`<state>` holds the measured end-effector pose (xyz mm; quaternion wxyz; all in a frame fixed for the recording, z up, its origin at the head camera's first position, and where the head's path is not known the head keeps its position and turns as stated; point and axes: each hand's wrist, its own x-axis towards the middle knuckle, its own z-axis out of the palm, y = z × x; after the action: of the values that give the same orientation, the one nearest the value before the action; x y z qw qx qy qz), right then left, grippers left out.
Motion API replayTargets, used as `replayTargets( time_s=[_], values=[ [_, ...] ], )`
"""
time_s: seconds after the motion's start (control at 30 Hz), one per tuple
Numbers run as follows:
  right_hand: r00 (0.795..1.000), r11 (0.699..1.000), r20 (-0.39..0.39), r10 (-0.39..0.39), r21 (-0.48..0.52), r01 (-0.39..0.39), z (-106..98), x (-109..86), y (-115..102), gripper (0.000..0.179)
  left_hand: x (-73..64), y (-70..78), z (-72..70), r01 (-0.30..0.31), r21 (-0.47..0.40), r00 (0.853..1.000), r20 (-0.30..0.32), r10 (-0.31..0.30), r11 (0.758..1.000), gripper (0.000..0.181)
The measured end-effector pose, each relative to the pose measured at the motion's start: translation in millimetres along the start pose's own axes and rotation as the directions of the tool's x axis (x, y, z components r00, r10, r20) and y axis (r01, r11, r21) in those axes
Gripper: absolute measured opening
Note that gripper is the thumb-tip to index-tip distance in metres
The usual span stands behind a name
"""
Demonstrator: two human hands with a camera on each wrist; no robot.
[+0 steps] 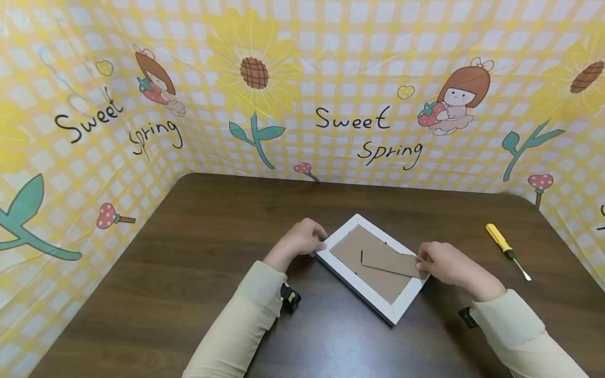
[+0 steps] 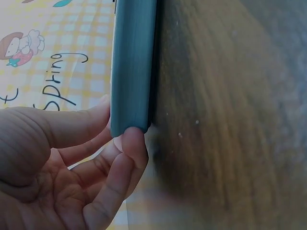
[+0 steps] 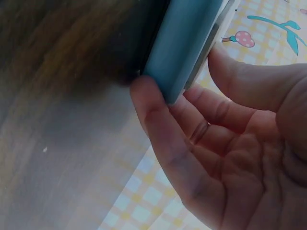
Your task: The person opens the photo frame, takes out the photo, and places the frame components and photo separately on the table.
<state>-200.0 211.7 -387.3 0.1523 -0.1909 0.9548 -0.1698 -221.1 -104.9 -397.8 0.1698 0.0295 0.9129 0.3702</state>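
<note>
A white picture frame [image 1: 360, 287] lies face down on the brown table [image 1: 189, 262], turned diagonally. Its brown cardboard backing [image 1: 350, 245] faces up, with a cardboard stand flap [image 1: 387, 261] lying flat across it. My left hand [image 1: 317, 245] grips the frame's left corner; in the left wrist view the frame edge [image 2: 133, 62] sits between thumb and fingertips [image 2: 132, 146]. My right hand [image 1: 425, 265] holds the right corner by the flap's end; the right wrist view shows a finger [image 3: 153, 110] under the frame edge [image 3: 187, 43] and the thumb above it.
A yellow-handled screwdriver [image 1: 508, 251] lies on the table to the right of my right hand. A yellow checked cloth backdrop [image 1: 302, 79] with sunflowers and "Sweet Spring" lettering walls in the table at the back and both sides.
</note>
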Motion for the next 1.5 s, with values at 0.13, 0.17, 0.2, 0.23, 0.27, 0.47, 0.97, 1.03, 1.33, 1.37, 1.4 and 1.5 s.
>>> replayTargets(
  time_s=[0.13, 0.17, 0.2, 0.23, 0.27, 0.47, 0.97, 1.03, 1.33, 1.37, 1.4, 1.5],
  values=[
    [1.000, 1.000, -0.005, -0.027, -0.005, 0.027, 2, -1.9, -3, 0.008, 3.8, -1.4, -1.5, 0.000, 0.030, 0.999, -0.032, 0.001, 1.000, 0.020],
    [0.999, 0.999, -0.003, -0.034, -0.003, 0.034, 3, -2.3, -3, 0.008, 4.9, -1.6, -2.0, 0.000, 0.041, 0.999, -0.041, 0.001, 0.999, 0.019],
    [0.999, 0.999, -0.002, -0.042, -0.001, 0.042, 3, -2.7, -4, 0.008, 5.8, -1.9, -2.5, 0.000, 0.057, 0.999, -0.052, 0.003, 0.998, 0.018],
    [0.999, 0.999, 0.000, -0.048, 0.002, 0.048, 4, -3.0, -4, 0.009, 6.7, -2.0, -3.0, 0.001, 0.069, 0.998, -0.062, 0.003, 0.998, 0.017],
    [0.999, 0.999, 0.001, -0.053, 0.005, 0.053, 5, -3.4, -5, 0.010, 7.7, -2.2, -3.5, 0.002, 0.081, 0.998, -0.070, 0.004, 0.997, 0.016],
    [0.998, 0.998, 0.001, -0.057, 0.009, 0.057, 9, -5.1, -8, 0.013, 11.3, -1.3, -5.1, 0.014, 0.108, 0.995, -0.100, -0.003, 0.994, 0.016],
    [0.994, 0.997, 0.077, -0.078, 0.025, 0.076, -8, 4.5, -10, 0.022, -0.8, -6.0, -9.5, 0.099, -0.013, 0.989, -0.108, -0.099, 0.995, 0.025],
    [0.995, 0.996, 0.056, -0.083, 0.030, 0.082, -15, 10.5, -13, 0.026, -6.7, -6.5, -10.9, 0.131, -0.049, 0.985, -0.106, -0.136, 0.990, 0.024],
    [0.991, 0.993, 0.112, -0.075, 0.095, 0.065, -34, 45.5, -23, 0.032, -28.6, -4.6, -1.6, 0.151, -0.188, 0.988, 0.054, -0.143, 0.970, 0.032],
    [0.989, 0.993, 0.128, -0.073, 0.102, 0.060, -33, 48.7, -24, 0.032, -29.7, -3.8, 0.5, 0.148, -0.193, 0.988, 0.067, -0.138, 0.970, 0.032],
    [0.987, 0.993, 0.144, -0.070, 0.108, 0.055, -33, 52.2, -24, 0.032, -30.4, -3.1, 2.6, 0.144, -0.192, 0.988, 0.076, -0.131, 0.971, 0.033],
    [0.980, 0.991, 0.184, -0.074, 0.123, 0.051, -29, 59.1, -25, 0.033, -31.2, -1.0, 8.0, 0.138, -0.199, 0.988, 0.094, -0.122, 0.970, 0.032]
  ],
)
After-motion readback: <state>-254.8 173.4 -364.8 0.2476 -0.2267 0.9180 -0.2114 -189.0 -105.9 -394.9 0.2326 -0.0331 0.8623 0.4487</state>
